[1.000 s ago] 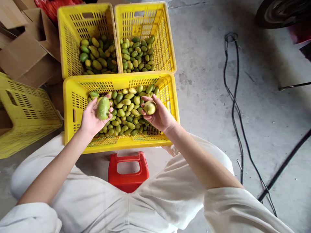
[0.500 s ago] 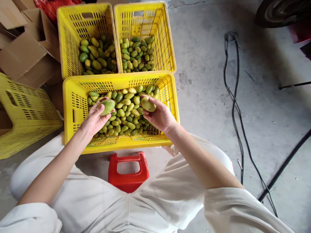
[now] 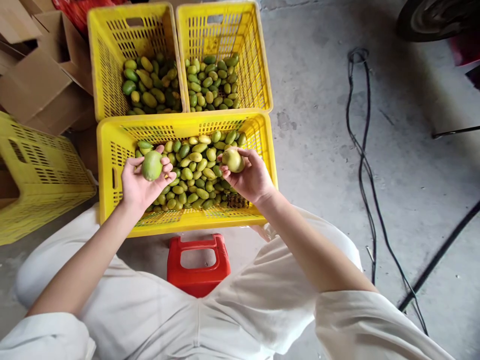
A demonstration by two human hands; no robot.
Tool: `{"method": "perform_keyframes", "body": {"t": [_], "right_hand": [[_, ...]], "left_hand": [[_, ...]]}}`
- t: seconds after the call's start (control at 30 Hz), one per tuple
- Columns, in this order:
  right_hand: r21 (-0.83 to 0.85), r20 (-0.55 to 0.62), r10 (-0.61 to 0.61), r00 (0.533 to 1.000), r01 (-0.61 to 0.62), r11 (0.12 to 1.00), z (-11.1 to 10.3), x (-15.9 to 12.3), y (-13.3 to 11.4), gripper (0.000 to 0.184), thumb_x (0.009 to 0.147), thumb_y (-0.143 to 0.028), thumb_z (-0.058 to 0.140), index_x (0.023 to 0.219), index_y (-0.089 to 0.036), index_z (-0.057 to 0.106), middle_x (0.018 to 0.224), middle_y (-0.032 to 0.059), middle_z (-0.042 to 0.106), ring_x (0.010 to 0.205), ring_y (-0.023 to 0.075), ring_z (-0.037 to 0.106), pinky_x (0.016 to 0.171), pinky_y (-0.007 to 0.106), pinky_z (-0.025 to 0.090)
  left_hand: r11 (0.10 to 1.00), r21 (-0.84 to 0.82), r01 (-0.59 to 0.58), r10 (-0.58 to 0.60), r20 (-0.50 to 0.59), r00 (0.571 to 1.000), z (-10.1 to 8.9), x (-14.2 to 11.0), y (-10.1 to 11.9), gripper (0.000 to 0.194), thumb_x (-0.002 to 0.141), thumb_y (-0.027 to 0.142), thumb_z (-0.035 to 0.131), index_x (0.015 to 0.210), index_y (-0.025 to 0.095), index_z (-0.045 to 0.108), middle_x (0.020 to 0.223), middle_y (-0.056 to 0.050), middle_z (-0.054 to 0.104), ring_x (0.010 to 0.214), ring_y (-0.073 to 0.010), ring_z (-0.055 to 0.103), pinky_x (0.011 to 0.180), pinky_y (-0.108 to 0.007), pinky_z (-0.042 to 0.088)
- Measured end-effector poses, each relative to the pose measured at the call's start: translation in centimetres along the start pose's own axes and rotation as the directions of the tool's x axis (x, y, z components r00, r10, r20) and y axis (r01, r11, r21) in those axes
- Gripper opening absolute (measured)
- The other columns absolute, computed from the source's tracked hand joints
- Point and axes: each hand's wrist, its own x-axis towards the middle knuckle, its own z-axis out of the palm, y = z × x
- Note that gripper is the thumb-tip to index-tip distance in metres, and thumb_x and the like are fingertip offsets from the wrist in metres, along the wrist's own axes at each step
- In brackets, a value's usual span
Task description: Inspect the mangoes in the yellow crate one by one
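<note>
My left hand (image 3: 140, 182) is closed around a green mango (image 3: 152, 166), its fingers wrapped behind the fruit. In my right hand (image 3: 252, 175) sits a yellower mango (image 3: 233, 160), gripped between thumb and fingers. Both hands are above a wide yellow crate (image 3: 187, 227), apart from each other. Inside that crate lies a spread of small green and yellowish mangoes (image 3: 200, 165), partly covered by my hands.
Two yellow crates with more fruit, one at back left (image 3: 101, 65) and one at back right (image 3: 265, 60), adjoin the wide crate. Another yellow crate (image 3: 45, 175) and cardboard boxes (image 3: 37, 80) are at left. A red stool (image 3: 198, 280) shows between my knees. Black cables (image 3: 362, 150) cross the floor.
My left hand has turned its mango more upright and shifted slightly left. The mango in my right hand has rotated, showing one end, and moved slightly right and up.
</note>
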Motion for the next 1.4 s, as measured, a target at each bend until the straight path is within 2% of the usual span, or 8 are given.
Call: {"method": "perform_keyframes", "body": {"t": [0.1, 0.23, 0.4, 0.57, 0.83, 1.0, 1.2, 1.4], "right_hand": [[-0.033, 0.021, -0.040, 0.999, 0.041, 0.999, 0.1, 0.0, 0.0, 0.027, 0.086, -0.041, 0.084, 0.101, -0.027, 0.068, 0.091, -0.0003, 0.074, 0.074, 0.0163, 0.065, 0.060, 0.027, 0.061], [-0.058, 0.060, -0.059, 0.996, 0.062, 0.996, 0.0, 0.0, 0.2, 0.032, 0.087, -0.045, 0.086, 0.105, -0.026, 0.068, 0.089, -0.0021, 0.071, 0.072, 0.0144, 0.064, 0.059, 0.026, 0.058], [-0.053, 0.051, -0.071, 0.996, 0.073, 0.996, 0.3, 0.0, 0.2, 0.042, 0.083, -0.052, 0.094, 0.096, -0.025, 0.064, 0.090, -0.0011, 0.072, 0.067, 0.0115, 0.057, 0.051, 0.023, 0.049], [-0.066, 0.017, -0.040, 0.999, 0.041, 0.997, 0.6, -0.2, -0.1, 0.048, 0.084, -0.060, 0.094, 0.093, -0.026, 0.063, 0.093, -0.0003, 0.073, 0.063, 0.0100, 0.049, 0.047, 0.022, 0.042], [-0.104, 0.003, -0.032, 0.999, 0.032, 0.994, -0.2, 0.2, 0.2, 0.051, 0.085, -0.068, 0.091, 0.100, -0.027, 0.064, 0.096, 0.0018, 0.073, 0.072, 0.0151, 0.059, 0.054, 0.027, 0.049], [-0.107, 0.000, -0.030, 1.000, 0.030, 0.994, -0.2, 0.1, 0.2, 0.053, 0.086, -0.070, 0.090, 0.098, -0.027, 0.062, 0.094, 0.0015, 0.072, 0.071, 0.0151, 0.058, 0.054, 0.028, 0.049], [-0.067, 0.009, -0.028, 1.000, 0.029, 0.997, -0.1, 0.0, 0.2, 0.052, 0.084, -0.067, 0.091, 0.096, -0.027, 0.061, 0.091, 0.0002, 0.071, 0.068, 0.0135, 0.056, 0.052, 0.026, 0.049], [0.004, 0.034, 0.009, 0.999, -0.009, 1.000, -0.3, 0.0, -0.1, 0.042, 0.082, -0.050, 0.090, 0.092, -0.025, 0.059, 0.088, 0.0013, 0.067, 0.069, 0.0135, 0.057, 0.048, 0.023, 0.044]], "left_hand": [[0.999, -0.040, 0.037, -0.038, -0.016, 0.999, 0.2, -0.3, 0.3, 0.015, 0.094, 0.034, 0.067, 0.095, 0.020, 0.067, 0.084, -0.006, 0.062, 0.069, -0.0140, 0.059, 0.053, -0.019, 0.052], [0.999, -0.016, 0.039, -0.040, -0.020, 0.999, 0.2, -0.3, 0.5, 0.013, 0.094, 0.027, 0.065, 0.104, 0.021, 0.068, 0.097, -0.008, 0.068, 0.068, -0.0117, 0.055, 0.042, -0.014, 0.041], [1.000, 0.016, -0.015, 0.016, -0.029, 0.999, 0.0, 0.1, 0.3, 0.020, 0.099, 0.025, 0.065, 0.118, 0.025, 0.072, 0.102, -0.007, 0.072, 0.071, -0.0114, 0.060, 0.045, -0.012, 0.044], [0.999, 0.037, -0.010, 0.011, -0.013, 1.000, -0.2, 0.3, 0.0, 0.013, 0.101, 0.033, 0.072, 0.106, 0.021, 0.072, 0.103, -0.006, 0.075, 0.062, -0.0067, 0.057, 0.044, -0.010, 0.044], [0.996, 0.085, -0.014, 0.022, -0.100, 0.995, -1.1, 0.7, -0.2, 0.012, 0.097, 0.032, 0.081, 0.108, 0.027, 0.078, 0.117, -0.006, 0.080, 0.079, -0.0116, 0.070, 0.048, -0.012, 0.049], [0.997, 0.065, -0.036, 0.044, -0.134, 0.990, -1.1, 0.5, 0.0, 0.021, 0.107, 0.042, 0.069, 0.095, 0.029, 0.081, 0.114, -0.004, 0.082, 0.067, -0.0104, 0.063, 0.047, -0.017, 0.048], [0.999, 0.042, -0.012, 0.016, -0.082, 0.996, -1.0, 0.6, 0.3, 0.043, 0.104, 0.062, 0.068, 0.084, 0.024, 0.071, 0.088, -0.004, 0.076, 0.051, -0.0073, 0.050, 0.042, -0.018, 0.045], [1.000, -0.004, -0.003, 0.003, -0.127, 0.992, -0.1, 0.1, 0.2, 0.023, 0.106, 0.036, 0.060, 0.091, 0.020, 0.069, 0.085, -0.007, 0.077, 0.077, -0.0187, 0.076, 0.055, -0.021, 0.062]]}}
